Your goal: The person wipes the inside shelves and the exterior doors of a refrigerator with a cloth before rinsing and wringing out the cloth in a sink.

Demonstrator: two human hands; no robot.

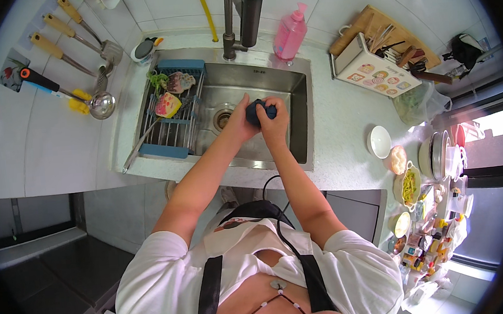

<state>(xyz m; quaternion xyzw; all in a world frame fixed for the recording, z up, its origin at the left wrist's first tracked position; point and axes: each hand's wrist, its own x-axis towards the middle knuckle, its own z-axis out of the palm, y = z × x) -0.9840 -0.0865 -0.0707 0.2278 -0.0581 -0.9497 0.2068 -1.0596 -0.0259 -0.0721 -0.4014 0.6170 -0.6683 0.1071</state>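
Note:
Over the steel sink [298, 118], both my hands are closed round a dark blue, bunched-up thing that looks like a cloth [253, 113]. My left hand [241, 121] presses on its left side. From the right, my right hand [276, 122] wraps its fingers over the top. Most of the bundle is hidden by the fingers. Below and left of the hands the drain [222, 119] shows in the basin. The grey faucet [229, 43] stands behind, and no water stream can be made out.
A blue-ended drying rack [168, 150] spans the sink's left side, holding sponges [167, 105], greens and a long-handled utensil. A pink pump bottle [290, 36] stands behind the sink. On the right counter are a knife holder [368, 68], a white bowl [379, 141] and several dishes. Utensils hang on the left wall.

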